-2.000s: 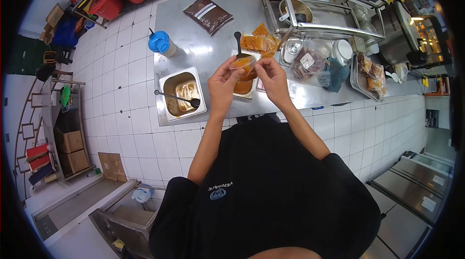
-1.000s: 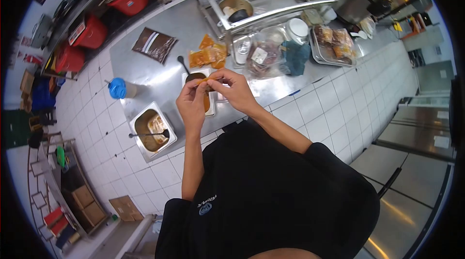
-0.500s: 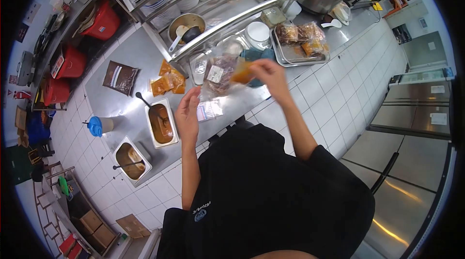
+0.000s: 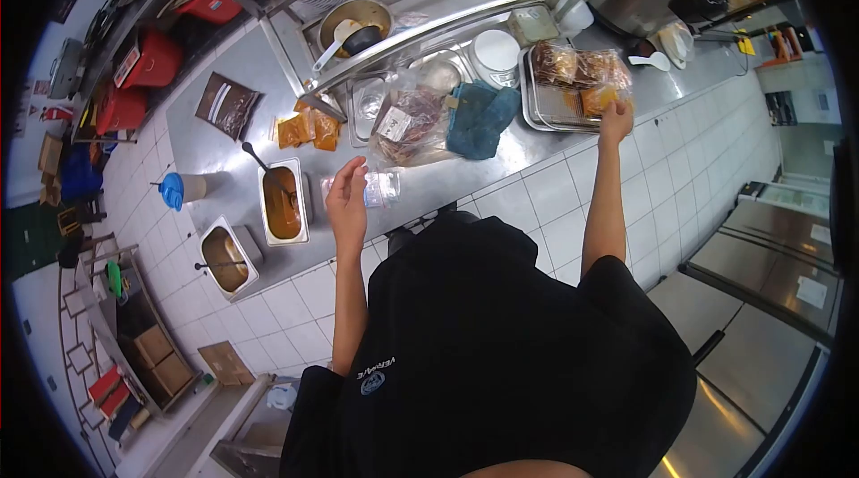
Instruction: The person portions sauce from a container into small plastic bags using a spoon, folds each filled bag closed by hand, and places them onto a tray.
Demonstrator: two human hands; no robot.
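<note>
My right hand (image 4: 616, 120) is over the near right corner of a metal tray (image 4: 562, 126), its fingers pinched on a small clear packet of orange sauce (image 4: 596, 101). Other bagged brown food (image 4: 557, 65) fills the far side of that tray. Held above the counter's front edge, my left hand (image 4: 346, 199) is empty, with its fingers loosely curled and apart from the thumb. Beneath and beside it lies a flat clear zip bag (image 4: 383, 189). A labelled plastic bag of dark reddish food (image 4: 412, 125) and a folded teal cloth (image 4: 483, 120) lie between my hands.
Left on the steel counter are orange sauce packets (image 4: 309, 131), a dark brown pouch (image 4: 225, 106), a blue-lidded bottle (image 4: 175, 190) and two metal pans, one with orange sauce (image 4: 284, 210), one (image 4: 226, 256) with a ladle. A steel rack (image 4: 456, 26) stands behind, holding a pot (image 4: 356, 17).
My right hand has carried the orange sauce packet rightward from above the teal cloth to the tray. The left hand stays near the counter's front edge, still empty. The view has shifted slightly.
</note>
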